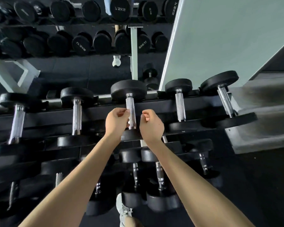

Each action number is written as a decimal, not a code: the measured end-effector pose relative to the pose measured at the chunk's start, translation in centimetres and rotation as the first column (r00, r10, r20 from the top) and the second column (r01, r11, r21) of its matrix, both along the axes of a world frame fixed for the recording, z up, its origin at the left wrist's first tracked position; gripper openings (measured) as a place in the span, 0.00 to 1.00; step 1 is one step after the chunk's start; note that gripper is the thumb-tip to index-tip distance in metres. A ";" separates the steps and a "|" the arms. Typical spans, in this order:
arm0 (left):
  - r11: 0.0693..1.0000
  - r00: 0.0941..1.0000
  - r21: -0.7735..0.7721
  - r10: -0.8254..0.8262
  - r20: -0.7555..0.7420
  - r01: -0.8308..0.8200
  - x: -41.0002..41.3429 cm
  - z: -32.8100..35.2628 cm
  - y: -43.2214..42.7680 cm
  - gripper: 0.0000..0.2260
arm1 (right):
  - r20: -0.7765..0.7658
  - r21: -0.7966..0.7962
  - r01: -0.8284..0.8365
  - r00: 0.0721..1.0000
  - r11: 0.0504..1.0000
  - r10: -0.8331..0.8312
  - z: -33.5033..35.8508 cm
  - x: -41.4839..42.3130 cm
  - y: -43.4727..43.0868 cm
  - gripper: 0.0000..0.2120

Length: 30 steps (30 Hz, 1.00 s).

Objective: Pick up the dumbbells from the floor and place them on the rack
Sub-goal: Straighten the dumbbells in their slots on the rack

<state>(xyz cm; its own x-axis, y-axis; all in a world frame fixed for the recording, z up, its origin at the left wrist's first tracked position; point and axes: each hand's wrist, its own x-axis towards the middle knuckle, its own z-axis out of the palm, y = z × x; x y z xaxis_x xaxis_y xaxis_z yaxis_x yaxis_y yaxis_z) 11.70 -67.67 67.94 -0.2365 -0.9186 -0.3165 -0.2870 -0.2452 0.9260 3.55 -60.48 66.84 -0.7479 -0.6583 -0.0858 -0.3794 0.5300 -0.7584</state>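
Observation:
A black dumbbell with a knurled steel handle lies across the top tier of the black rack, in the middle of the row. My left hand is at the left side of its handle, fingers loosely curled and fingertips touching the steel, not wrapped around it. A small gap separates the handle from my right hand, half curled on its right side and holding nothing. Two dumbbells rest on each side of the middle one on the same tier, such as one to the left and one to the right.
Lower tiers hold several more dumbbells, two directly below my arms. A mirror behind the rack reflects more racked weights. A pale wall panel stands at the right. My shoe is on the dark floor.

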 end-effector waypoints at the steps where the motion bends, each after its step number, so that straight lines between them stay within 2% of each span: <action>1: 1.000 1.000 0.000 0.003 -0.017 -0.003 -0.1 0.3 1.3 0.03 | -0.026 -0.007 -0.014 1.000 1.000 0.014 0.1 -0.3 1.6 0.12; 4: 1.000 0.999 0.001 -0.020 -0.028 0.020 -0.5 1.1 4.9 0.07 | -0.068 0.013 -0.018 0.998 1.000 0.019 0.1 -2.1 5.8 0.11; 10: 1.000 0.999 0.012 -0.029 -0.019 0.029 -1.5 1.6 8.7 0.02 | -0.051 0.026 0.055 0.997 0.998 -0.054 0.5 -7.5 10.4 0.10; 14: 0.999 0.996 -0.021 -0.035 0.076 0.037 -4.9 0.9 9.0 0.04 | -0.021 0.017 0.124 0.992 0.992 -0.124 0.4 -12.3 10.1 0.11; 16: 0.994 0.983 -0.082 -0.060 0.174 0.076 -8.1 0.5 9.1 0.07 | 0.016 0.051 0.131 0.991 0.990 -0.132 0.2 -15.2 9.4 0.13; 19: 0.977 0.923 -0.144 -0.091 0.374 0.155 -13.5 -0.2 9.2 0.12 | 0.087 0.124 0.061 0.994 0.990 -0.072 -0.8 -19.2 7.3 0.14; 23: 0.952 0.809 -0.137 -0.151 0.568 0.273 -19.2 -2.5 7.4 0.16 | 0.247 0.167 -0.061 0.969 0.984 0.019 -2.2 -23.2 3.8 0.14; 26: 0.944 0.745 -0.061 -0.215 0.632 0.324 -22.0 -4.5 6.2 0.19 | 0.359 0.145 -0.101 0.932 0.984 0.043 -3.0 -25.2 1.4 0.21; 30: 0.972 0.774 0.063 -0.219 0.594 0.227 -23.5 -5.8 5.3 0.20 | 0.531 0.094 -0.122 0.846 0.988 0.054 -3.9 -25.6 -1.0 0.17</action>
